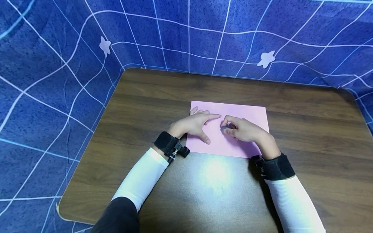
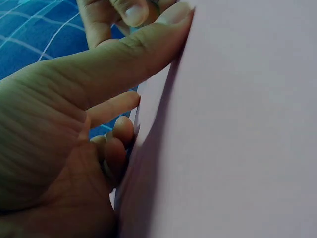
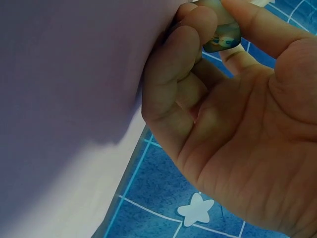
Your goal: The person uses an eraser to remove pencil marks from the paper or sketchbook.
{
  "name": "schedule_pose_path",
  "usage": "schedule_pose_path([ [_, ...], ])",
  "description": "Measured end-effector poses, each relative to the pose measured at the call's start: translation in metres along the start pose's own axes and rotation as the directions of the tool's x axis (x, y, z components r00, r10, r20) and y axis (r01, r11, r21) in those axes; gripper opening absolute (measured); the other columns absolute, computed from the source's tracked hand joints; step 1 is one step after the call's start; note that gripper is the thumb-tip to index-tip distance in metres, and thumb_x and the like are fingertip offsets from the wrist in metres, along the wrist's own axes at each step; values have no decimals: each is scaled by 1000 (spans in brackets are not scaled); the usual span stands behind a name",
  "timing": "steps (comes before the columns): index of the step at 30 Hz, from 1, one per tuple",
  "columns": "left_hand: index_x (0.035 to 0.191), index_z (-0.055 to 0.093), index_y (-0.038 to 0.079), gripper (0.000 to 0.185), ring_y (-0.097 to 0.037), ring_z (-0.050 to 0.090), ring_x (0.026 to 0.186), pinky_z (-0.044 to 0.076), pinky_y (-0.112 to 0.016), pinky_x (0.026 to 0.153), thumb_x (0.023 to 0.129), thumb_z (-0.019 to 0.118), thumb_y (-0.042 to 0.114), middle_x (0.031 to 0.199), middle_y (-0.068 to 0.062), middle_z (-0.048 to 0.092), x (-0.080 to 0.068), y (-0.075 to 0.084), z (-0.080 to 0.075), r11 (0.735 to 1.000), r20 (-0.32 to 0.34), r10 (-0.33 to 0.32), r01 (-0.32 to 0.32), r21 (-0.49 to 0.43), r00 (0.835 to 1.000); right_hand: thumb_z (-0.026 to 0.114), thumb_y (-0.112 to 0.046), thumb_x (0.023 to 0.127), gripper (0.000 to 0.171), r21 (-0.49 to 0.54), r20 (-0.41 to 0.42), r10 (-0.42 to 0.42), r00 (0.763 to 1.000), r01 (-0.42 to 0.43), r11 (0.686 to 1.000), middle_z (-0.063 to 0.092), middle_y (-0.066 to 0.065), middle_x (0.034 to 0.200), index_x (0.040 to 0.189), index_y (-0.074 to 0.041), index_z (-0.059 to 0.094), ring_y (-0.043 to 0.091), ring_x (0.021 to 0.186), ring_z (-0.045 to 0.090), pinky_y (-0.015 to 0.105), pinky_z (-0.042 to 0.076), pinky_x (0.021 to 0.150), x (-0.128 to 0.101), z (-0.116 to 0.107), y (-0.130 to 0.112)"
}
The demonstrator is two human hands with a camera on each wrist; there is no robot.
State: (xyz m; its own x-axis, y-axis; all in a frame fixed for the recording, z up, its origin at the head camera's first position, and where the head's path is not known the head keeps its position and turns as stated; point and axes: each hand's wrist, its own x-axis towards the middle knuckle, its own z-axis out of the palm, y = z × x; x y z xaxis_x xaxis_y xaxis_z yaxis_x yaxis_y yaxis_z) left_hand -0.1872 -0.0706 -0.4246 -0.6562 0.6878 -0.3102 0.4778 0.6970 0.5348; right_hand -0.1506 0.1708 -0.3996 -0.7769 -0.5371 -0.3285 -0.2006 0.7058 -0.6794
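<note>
A pink sheet of paper [image 1: 242, 111] lies flat on the wooden table. My left hand [image 1: 198, 124] rests on its left part, thumb and index finger spread apart, the other fingers toward the far left edge. In the left wrist view, the thumb [image 2: 133, 54] touches the paper. Over the middle of the sheet, my right hand [image 1: 246, 129] pinches a small dark grey block [image 1: 224, 128] close to the paper. The right wrist view shows this block [image 3: 223, 38] with rounded corners and a coloured print, partly covered by the fingers; its exact kind is unclear.
The brown wooden table [image 1: 140, 106] extends around the paper on all sides, with a bright glare in front of it. A blue cloth [image 1: 204, 38] with white lines and star shapes hangs behind and to the left. Black straps [image 1: 278, 166] are on both wrists.
</note>
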Motion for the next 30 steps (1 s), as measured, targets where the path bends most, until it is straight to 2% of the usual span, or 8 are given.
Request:
schedule_pose_path([
  [2,162,30,30,116,-30,19,159,-12,-56,128,67,93,47,163,-6,40,-1,-2,0,1000,10,22,-22,5,1000,60,-14,102,16,6,1,1,1000,-1,1000,60,6,74,117,-14,58,20,64,59,32,43,63,0,0,1],
  [5,163,29,29,119,-25,30,152,-10,-54,128,65,94,48,150,-5,47,-1,-4,0,998,13,55,-56,17,998,59,-13,102,15,20,1,-6,1000,5,1000,60,8,74,117,-13,58,20,63,59,32,43,63,0,0,2],
  [8,163,29,29,121,-17,40,134,-6,-52,129,64,95,46,129,-2,50,-1,-6,-1,997,14,72,-72,22,997,59,-14,102,14,30,-1,-14,1000,14,999,60,9,74,116,-12,58,19,63,58,32,44,62,2,0,4],
  [11,163,28,29,121,-14,42,120,0,-49,129,63,96,45,116,-1,47,-2,-6,-2,997,17,74,-75,22,997,59,-14,102,14,35,1,-19,1000,19,999,60,9,75,116,-13,58,19,64,58,32,44,62,2,0,4],
  [17,163,28,29,120,-16,40,128,-4,-51,129,64,95,43,122,-2,47,-3,-6,-2,998,33,66,-66,-4,997,58,-13,103,15,27,22,-31,999,31,999,61,9,76,119,-11,58,20,65,59,32,45,62,2,-1,2],
  [22,162,28,30,119,-20,34,145,-8,-51,129,64,95,42,144,-5,46,-5,-6,-3,999,37,44,-44,-11,998,58,-11,103,19,11,8,-59,998,58,998,66,11,78,120,-2,54,19,67,62,33,49,67,1,-2,-1],
  [24,159,30,28,114,-21,33,147,-6,-52,130,66,95,40,147,-5,46,-6,-3,-3,999,33,32,-32,9,999,58,-11,104,18,4,3,-51,999,51,999,67,11,78,117,-1,53,19,68,62,32,50,68,2,-1,-3],
  [30,149,38,24,97,-20,41,132,15,-47,129,71,94,36,134,-3,48,-12,19,-6,994,29,-35,32,105,999,57,-14,105,12,-24,9,-2,1000,2,1000,67,10,77,111,-4,56,18,66,62,31,50,64,4,0,-7],
])
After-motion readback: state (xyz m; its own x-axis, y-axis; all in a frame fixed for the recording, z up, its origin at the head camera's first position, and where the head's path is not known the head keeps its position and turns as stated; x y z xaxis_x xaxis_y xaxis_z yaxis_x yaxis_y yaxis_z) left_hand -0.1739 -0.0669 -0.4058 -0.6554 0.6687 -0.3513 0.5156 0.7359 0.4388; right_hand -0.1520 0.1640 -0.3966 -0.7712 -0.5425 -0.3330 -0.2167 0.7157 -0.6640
